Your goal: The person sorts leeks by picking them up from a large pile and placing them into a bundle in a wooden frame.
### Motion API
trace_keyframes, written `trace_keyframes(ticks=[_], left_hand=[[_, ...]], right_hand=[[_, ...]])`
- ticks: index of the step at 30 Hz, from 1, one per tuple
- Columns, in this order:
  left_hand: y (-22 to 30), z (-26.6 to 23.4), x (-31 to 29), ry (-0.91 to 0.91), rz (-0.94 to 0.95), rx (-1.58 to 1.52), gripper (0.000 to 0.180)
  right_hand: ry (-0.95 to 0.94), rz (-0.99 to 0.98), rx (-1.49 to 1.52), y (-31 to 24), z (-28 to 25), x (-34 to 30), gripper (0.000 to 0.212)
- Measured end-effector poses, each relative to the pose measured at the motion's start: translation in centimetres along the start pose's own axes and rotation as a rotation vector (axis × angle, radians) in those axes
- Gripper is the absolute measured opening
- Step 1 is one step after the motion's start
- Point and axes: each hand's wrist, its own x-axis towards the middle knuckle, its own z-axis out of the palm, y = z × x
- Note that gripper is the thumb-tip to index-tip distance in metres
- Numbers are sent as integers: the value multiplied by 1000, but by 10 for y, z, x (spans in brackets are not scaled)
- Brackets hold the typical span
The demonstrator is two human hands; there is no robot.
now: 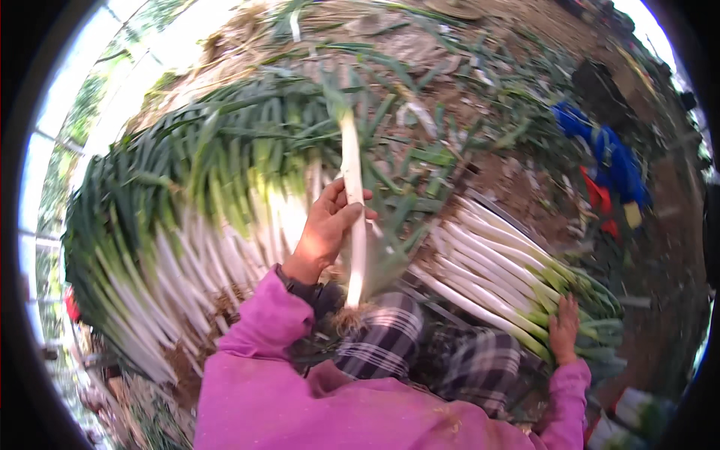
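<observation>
My left hand (322, 229) is closed round the white shank of a single leek (352, 154), held upright in front of me. Its green leaves point away, and its rootlets hang just above my plaid-covered knee. On the right, my right hand (564, 330) lies with fingers stretched out over the near edge of a pile of clean white leeks (484, 274), touching them where white turns to green. A large heap of untrimmed leeks (199, 247) with soil on the roots fills the left side, close by my left forearm.
Loose green leaf scraps (427, 154) litter the soil ahead. A metal edge (504, 215) runs along the far side of the clean pile. Blue cloth (604, 146) with a red piece (598, 196) lies at the far right. My knees (386, 334) are between the two piles.
</observation>
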Motion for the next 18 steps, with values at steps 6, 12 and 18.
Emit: trace_keyframes(ticks=[6, 12, 18], left_hand=[[-23, 159, 9, -617, 196, 547, 52], [-137, 201, 79, -710, 752, 1343, 39], [-174, 198, 71, -662, 369, 1756, 26]], right_hand=[[13, 79, -26, -16, -10, -3, 61], [161, -118, 195, -56, -16, 4, 43], [254, -165, 5, -42, -54, 35, 51]])
